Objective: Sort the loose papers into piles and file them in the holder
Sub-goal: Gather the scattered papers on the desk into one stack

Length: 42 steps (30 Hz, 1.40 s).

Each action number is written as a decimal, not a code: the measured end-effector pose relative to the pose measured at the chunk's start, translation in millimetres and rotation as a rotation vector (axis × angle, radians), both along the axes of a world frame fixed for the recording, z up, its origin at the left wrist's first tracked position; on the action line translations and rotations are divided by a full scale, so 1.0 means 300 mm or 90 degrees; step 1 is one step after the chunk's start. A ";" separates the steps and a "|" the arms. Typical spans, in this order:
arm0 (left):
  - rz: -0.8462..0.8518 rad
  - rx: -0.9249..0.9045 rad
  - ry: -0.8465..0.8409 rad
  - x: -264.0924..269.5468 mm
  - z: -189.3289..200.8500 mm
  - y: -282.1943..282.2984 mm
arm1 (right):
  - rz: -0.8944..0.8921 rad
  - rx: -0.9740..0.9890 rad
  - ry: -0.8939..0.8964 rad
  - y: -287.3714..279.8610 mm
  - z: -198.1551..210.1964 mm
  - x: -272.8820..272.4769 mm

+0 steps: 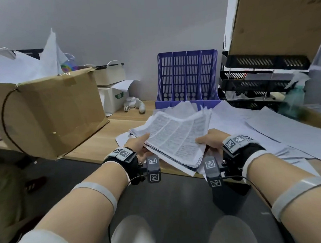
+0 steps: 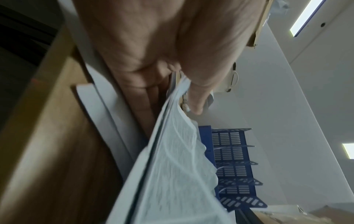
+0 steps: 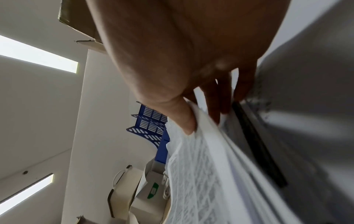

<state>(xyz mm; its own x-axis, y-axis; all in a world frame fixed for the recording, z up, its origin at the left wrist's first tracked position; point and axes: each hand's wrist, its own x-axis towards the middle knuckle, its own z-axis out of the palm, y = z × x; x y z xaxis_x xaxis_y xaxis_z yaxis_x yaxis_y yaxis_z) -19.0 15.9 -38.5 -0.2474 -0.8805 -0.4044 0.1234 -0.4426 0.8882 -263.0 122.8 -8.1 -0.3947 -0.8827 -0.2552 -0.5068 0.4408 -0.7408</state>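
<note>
A thick stack of printed papers point(image 1: 177, 137) is held just above the wooden desk's front edge. My left hand point(image 1: 140, 144) grips its left side, thumb on top and fingers underneath. My right hand point(image 1: 210, 141) grips the right side the same way. The left wrist view shows the thumb point(image 2: 197, 100) pressing the stack point(image 2: 172, 174); the right wrist view shows the thumb point(image 3: 184, 119) on the sheets point(image 3: 201, 174). A blue slotted file holder point(image 1: 187, 78) stands upright at the back of the desk, apart from the stack. More loose sheets point(image 1: 257, 124) lie spread on the right.
A large cardboard box point(image 1: 47, 115) stuffed with paper overhangs the desk on the left. White boxes point(image 1: 111, 97) and a small white toy point(image 1: 135, 104) sit behind it. Black stacked trays point(image 1: 255, 84) and a green spray bottle point(image 1: 293, 97) stand at the right.
</note>
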 end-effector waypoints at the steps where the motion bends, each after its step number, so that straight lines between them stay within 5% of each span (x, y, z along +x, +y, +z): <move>1: 0.003 -0.007 -0.026 -0.012 -0.005 -0.006 | 0.019 -0.004 0.020 0.006 0.014 0.011; 5: 0.072 -0.091 -0.053 -0.056 -0.043 -0.061 | 0.009 -0.057 0.003 -0.019 0.010 -0.006; 7: 0.107 -0.129 0.057 -0.070 -0.007 -0.038 | -0.078 -0.090 -0.022 -0.022 0.008 -0.024; 10: 0.123 -0.182 0.190 -0.081 0.053 -0.037 | -0.208 -0.151 -0.253 -0.016 0.011 -0.038; 14: 0.112 -0.240 0.261 -0.087 0.117 -0.050 | -0.147 -0.324 -0.494 -0.007 0.058 -0.007; 16: 0.084 -0.267 0.263 -0.083 0.157 -0.025 | -0.143 -0.435 -0.492 -0.021 0.099 -0.022; 22: 0.050 -0.305 0.112 -0.005 0.242 -0.063 | -0.177 -0.592 -0.194 -0.015 0.200 -0.173; 27: -0.042 -0.451 -0.017 -0.071 0.204 -0.085 | -0.130 -0.576 -0.280 0.029 0.173 -0.176; 33: -0.063 -0.385 -0.019 -0.136 0.087 -0.090 | -0.136 -0.457 -0.267 0.048 0.023 -0.216; 39: -0.106 -0.422 0.039 -0.152 0.133 -0.089 | -0.137 -0.384 -0.326 0.048 0.006 -0.262; 42: -0.151 -0.364 -0.182 -0.131 0.141 -0.106 | -0.213 -0.438 -0.221 0.024 0.018 -0.301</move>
<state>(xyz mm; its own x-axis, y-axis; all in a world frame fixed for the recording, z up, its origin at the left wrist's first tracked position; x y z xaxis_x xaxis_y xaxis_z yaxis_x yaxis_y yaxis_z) -58.2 -15.8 3.8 -0.4125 -0.9105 0.0302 -0.1938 0.1201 0.9737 -353.3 130.0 -2.8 -0.6612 -0.7367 0.1419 -0.1239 -0.0794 -0.9891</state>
